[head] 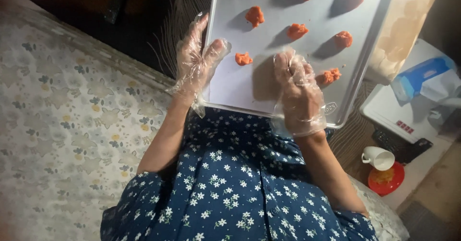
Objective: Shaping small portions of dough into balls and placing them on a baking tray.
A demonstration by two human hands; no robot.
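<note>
Head view: right hand (298, 94), in a clear plastic glove, fingers (287, 62) bunched together pinching down on the tray, probably setting a dough lump (hidden under the fingers, cannot tell). Left hand (196, 58), gloved, fingers spread, thumb over the baking tray (230, 89) edge at 9 o'clock, steadying it. Orange dough lumps (244, 58) sit spaced in rows toward 12 o'clock. Floral sheet (72, 116) at 9; white cup (379, 157) and red plate (386, 178) at 4. Dim room.

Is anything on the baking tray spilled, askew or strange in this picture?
Nothing looks spilled or damaged. The orange lumps sit apart in rough rows on the baking tray. The left hand rests at its edge; the right hand is closed over the sheet.
</note>
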